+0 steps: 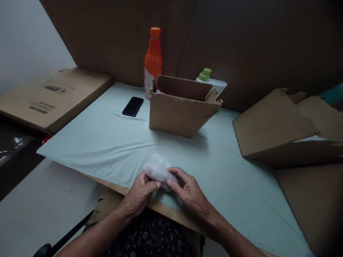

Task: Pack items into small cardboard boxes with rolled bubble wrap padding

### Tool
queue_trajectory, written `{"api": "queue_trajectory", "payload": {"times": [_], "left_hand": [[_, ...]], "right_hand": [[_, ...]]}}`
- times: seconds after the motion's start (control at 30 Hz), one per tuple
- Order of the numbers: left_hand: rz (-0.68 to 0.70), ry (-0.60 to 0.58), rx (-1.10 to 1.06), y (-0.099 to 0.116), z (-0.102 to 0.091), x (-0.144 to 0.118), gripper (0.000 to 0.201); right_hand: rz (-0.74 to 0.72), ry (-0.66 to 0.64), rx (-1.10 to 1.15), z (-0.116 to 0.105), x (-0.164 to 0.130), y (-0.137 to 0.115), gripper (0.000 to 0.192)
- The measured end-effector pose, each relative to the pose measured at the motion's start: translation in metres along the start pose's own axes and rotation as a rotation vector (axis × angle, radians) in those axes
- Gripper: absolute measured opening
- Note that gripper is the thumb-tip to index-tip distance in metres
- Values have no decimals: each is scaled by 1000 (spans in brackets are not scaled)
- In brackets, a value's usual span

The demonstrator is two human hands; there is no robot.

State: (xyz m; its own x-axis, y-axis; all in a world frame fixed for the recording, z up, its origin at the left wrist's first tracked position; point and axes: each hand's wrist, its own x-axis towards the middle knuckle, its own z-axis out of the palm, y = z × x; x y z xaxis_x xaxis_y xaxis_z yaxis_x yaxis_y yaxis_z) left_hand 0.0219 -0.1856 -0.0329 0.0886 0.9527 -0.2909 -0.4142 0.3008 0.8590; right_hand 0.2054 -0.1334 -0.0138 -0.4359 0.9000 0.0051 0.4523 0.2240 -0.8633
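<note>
From my remote seat I take the small open brown cardboard box (182, 107) on the desk (107, 142) as my landmark. Well to its near side, at the desk's front edge, sits the small whitish bubble-wrap bundle (158, 169), pinched between both hands.

My left hand (139, 194) closes on the bundle's left and lower end, thumb pressed against the wrap. The bundle's long axis runs roughly from far-left to near-right, so its near end disappears under my right hand (189, 191), whose fingers (175, 175) curl over the top, gripping it. Both hands touch it, neither nearer than the other; the free end points away from me toward the box.

Left of the box lies a flat black phone (133, 106); just behind it stands an orange plastic bottle (153, 60).
</note>
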Motion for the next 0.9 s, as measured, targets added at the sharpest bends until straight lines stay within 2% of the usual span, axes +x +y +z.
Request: {"api": "queue_trajectory", "payload": {"times": [0.07, 0.13, 0.2, 0.23, 0.3, 0.37, 0.43, 0.5, 0.57, 0.67, 0.77, 0.83, 0.9], "left_hand": [[0, 64, -32, -1, 5, 2, 43], [-3, 84, 36, 3, 9, 2, 37], [21, 38, 172, 8, 13, 0, 30], [48, 11, 244, 11, 14, -1, 26], [98, -6, 334, 13, 16, -2, 23], [107, -11, 303, 12, 16, 0, 29], [104, -66, 176, 8, 14, 3, 43], [116, -133, 69, 6, 13, 6, 55], [101, -130, 64, 6, 13, 9, 58], [26, -70, 134, 11, 15, 11, 55], [6, -111, 120, 17, 11, 14, 51], [44, -115, 185, 21, 6, 16, 42], [154, -54, 364, 22, 3, 21, 30]], "right_hand": [[-71, 54, -99, -2, -6, -2, 25], [-90, 112, -98, -10, -7, -1, 40], [-58, 58, 55, -17, -6, -1, 63], [-43, -9, 137, -20, -5, -2, 67], [-37, -82, 208, -20, -4, -6, 52], [-57, -11, 175, -15, -2, -11, 26], [-55, 107, 151, -8, 2, -13, 12], [-17, 156, 194, -2, 7, -14, 13], [26, 163, 260, 3, 12, -13, 16], [29, 154, 333, 2, 15, -8, 22], [66, 191, 387, -10, 11, -1, 33], [128, 225, 418, -20, 6, 1, 38], [162, 181, 414, -25, 0, -3, 43]]}}
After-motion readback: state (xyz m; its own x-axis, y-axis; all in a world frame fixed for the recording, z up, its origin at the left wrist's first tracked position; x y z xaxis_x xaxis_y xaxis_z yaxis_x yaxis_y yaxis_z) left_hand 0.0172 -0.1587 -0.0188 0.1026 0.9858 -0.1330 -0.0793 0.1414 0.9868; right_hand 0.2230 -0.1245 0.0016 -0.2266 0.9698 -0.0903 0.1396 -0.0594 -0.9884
